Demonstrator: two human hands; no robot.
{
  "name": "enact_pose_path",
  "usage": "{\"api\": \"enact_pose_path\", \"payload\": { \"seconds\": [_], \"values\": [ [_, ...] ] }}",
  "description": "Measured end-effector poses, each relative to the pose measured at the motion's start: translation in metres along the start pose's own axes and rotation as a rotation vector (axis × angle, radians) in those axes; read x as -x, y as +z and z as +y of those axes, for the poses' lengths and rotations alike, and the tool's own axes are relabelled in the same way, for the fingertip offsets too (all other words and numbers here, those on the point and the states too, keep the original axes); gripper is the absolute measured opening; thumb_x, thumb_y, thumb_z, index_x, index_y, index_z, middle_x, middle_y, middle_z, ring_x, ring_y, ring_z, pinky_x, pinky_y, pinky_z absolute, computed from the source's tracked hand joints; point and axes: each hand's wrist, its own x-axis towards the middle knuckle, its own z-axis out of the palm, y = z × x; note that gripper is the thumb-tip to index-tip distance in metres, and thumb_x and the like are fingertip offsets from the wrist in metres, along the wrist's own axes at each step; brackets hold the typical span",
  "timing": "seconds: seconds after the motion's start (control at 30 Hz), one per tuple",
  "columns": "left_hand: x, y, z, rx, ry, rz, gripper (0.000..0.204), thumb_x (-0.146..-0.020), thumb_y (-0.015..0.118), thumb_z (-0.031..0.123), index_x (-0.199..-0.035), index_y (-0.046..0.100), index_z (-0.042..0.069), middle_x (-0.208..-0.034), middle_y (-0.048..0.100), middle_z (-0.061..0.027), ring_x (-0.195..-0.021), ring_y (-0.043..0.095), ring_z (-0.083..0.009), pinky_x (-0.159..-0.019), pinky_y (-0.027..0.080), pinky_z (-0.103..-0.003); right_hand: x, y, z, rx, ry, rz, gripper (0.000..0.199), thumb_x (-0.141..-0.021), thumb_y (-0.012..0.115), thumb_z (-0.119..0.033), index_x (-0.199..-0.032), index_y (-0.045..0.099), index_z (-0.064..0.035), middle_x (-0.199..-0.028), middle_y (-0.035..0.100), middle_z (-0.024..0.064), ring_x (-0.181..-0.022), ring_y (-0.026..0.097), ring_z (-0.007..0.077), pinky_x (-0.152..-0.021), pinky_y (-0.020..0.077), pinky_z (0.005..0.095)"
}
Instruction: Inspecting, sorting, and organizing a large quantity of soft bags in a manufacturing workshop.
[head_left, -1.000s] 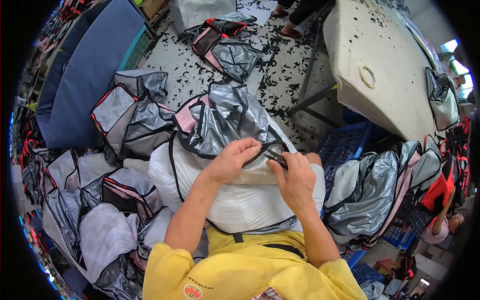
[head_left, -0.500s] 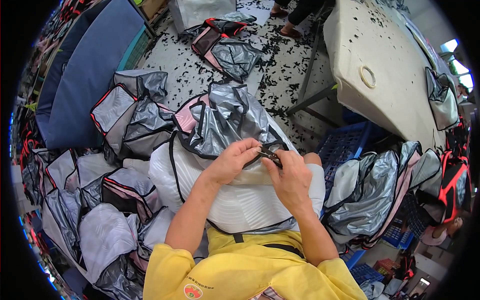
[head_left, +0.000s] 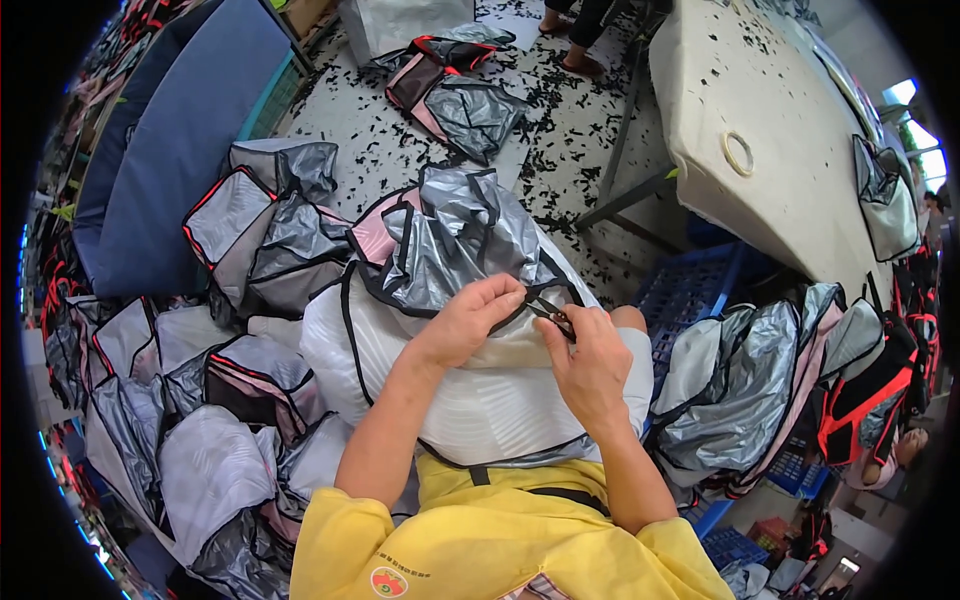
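Note:
Across my lap lies a sewn piece (head_left: 490, 400) of white patterned fabric with silver lining and black edge binding. My left hand (head_left: 470, 315) is closed in a pinch on its black binding. In my right hand (head_left: 592, 360) is a small pair of thread snips (head_left: 548, 312), dark, with the blades pointing at my left fingertips. The blade tips meet the binding there, and my fingers partly hide them. Bunched silver lining (head_left: 460, 235) of the same piece rises just beyond my hands, beside a pink panel (head_left: 372, 238).
Heaps of similar sewn pieces (head_left: 215, 460) lie to my left, and more (head_left: 735, 390) to my right by a blue crate (head_left: 690, 285). A covered table (head_left: 790, 210) bears a roll of tape (head_left: 738, 154). Black scraps litter the floor, where a person's feet (head_left: 582, 62) stand.
The snips have turned a little in my right hand, their blades now at the binding by my left fingertips. My left hand has hardly moved. In the background at right, a red-and-black bag has shifted.

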Motion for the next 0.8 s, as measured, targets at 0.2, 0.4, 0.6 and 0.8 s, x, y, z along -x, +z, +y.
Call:
{"api": "enact_pose_path", "payload": {
  "seconds": [0.2, 0.4, 0.6, 0.8],
  "values": [
    [0.0014, 0.0001, -0.0012, -0.008, -0.003, 0.013, 0.017, -0.107, 0.057, 0.019, -0.107, 0.064, 0.004, -0.092, 0.056, 0.0081, -0.084, 0.045, -0.0023, -0.075, 0.039, -0.02, -0.0006, 0.002, -0.0007, 0.023, -0.006, -0.001, 0.028, -0.091, 0.077, -0.033, -0.097, 0.067, -0.0079, -0.086, 0.066, 0.006, -0.08, 0.066, 0.0274, -0.066, 0.0501, 0.0391],
    [0.0002, -0.0008, -0.0035, 0.008, -0.004, 0.009, 0.017, -0.108, 0.056, 0.019, -0.107, 0.064, 0.004, -0.093, 0.055, 0.0079, -0.085, 0.044, -0.0026, -0.076, 0.039, -0.02, -0.0042, 0.0011, -0.0061, 0.037, -0.01, 0.005, 0.027, -0.09, 0.077, -0.032, -0.096, 0.067, -0.0078, -0.086, 0.067, 0.0062, -0.079, 0.066, 0.0273, -0.064, 0.0498, 0.0393],
    [-0.0002, -0.0006, -0.0037, 0.011, 0.009, 0.009, 0.017, -0.108, 0.056, 0.019, -0.107, 0.064, 0.004, -0.093, 0.055, 0.0078, -0.086, 0.044, -0.0026, -0.076, 0.039, -0.02, -0.0025, 0.0, -0.0089, -0.008, 0.013, 0.011, 0.025, -0.09, 0.078, -0.029, -0.096, 0.067, -0.0069, -0.083, 0.069, 0.0069, -0.074, 0.066, 0.028, -0.063, 0.0498, 0.0399],
    [0.0011, -0.0005, -0.0013, 0.002, -0.006, 0.004, 0.016, -0.108, 0.056, 0.018, -0.107, 0.063, 0.004, -0.094, 0.055, 0.0076, -0.086, 0.044, -0.0027, -0.075, 0.039, -0.02, -0.0033, 0.0016, -0.0083, -0.03, 0.006, 0.024, 0.025, -0.091, 0.079, -0.026, -0.097, 0.067, -0.0054, -0.08, 0.069, 0.0091, -0.071, 0.067, 0.0288, -0.064, 0.0501, 0.0389]
  ]
}}
